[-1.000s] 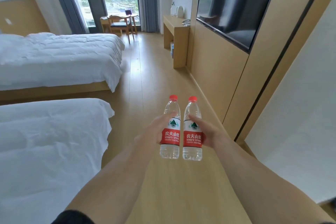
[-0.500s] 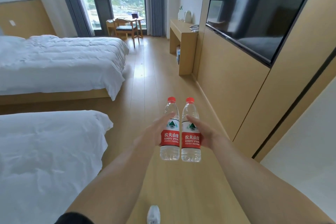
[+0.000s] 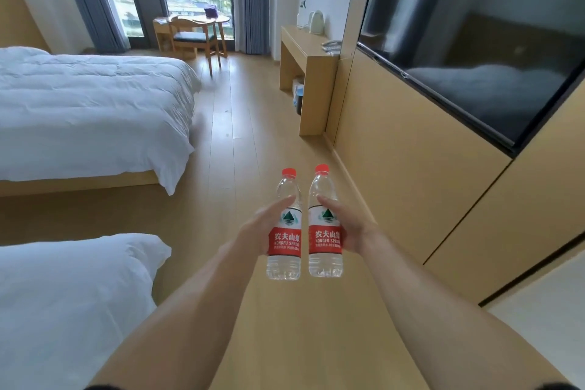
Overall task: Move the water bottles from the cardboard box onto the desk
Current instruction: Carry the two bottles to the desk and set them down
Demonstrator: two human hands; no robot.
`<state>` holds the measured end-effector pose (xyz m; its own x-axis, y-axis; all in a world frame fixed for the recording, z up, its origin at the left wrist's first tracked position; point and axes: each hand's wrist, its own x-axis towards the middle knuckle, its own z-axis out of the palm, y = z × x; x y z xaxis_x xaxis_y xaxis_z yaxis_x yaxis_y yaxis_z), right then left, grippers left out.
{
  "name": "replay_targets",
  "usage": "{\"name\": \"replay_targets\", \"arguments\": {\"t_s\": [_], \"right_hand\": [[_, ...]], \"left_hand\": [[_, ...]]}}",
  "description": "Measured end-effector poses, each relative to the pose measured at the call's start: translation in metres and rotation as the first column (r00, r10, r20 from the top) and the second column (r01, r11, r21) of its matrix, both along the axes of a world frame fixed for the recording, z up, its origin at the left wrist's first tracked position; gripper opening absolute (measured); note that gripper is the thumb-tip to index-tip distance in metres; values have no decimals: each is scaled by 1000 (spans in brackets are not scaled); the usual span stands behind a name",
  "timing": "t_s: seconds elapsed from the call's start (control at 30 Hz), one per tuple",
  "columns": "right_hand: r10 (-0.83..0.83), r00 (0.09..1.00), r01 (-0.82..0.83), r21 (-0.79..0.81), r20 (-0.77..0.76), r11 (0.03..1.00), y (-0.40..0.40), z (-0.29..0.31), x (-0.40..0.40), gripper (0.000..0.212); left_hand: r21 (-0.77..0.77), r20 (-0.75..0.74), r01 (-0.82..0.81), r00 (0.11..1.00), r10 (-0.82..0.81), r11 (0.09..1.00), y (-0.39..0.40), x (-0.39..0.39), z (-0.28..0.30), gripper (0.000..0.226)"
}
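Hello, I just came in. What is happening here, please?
A person is carrying two water bottles through a hotel room, one in each hand. The left hand grips the left bottle and the right hand grips the right bottle; both are upright, capped and side by side above the floor. The desk stands ahead by the right wall, with a kettle on it. No bottle is on it yet.

Two bare forearms, dark short sleeve [image 3: 95, 387] edges at the lower corners
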<state>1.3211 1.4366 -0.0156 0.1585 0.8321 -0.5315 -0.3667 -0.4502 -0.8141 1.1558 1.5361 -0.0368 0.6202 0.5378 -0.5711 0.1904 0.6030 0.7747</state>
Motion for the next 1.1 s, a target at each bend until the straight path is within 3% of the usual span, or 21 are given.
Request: {"name": "replay_targets", "arguments": {"t_s": [0.3,0.53,0.67,1.1], "right_hand": [[78,997,-78,-11,7,997,132,-14,37,58],[189,982,-189,-6,3,982,261,-22,81,60],[233,972,-234,-14,-13,972,340,-17,112,60],[291,957,-291,-20,3,956,543,-8,181,58]], "left_hand": [[-10,33,-42,999,42,999,117,31,0,78],[-3,-9,-108,994,108,994,227,63,4,53],[21,-27,-154,988,155,988,293,91,18,50],[77,-39,-213,975,217,974,479,157,37,58]]}}
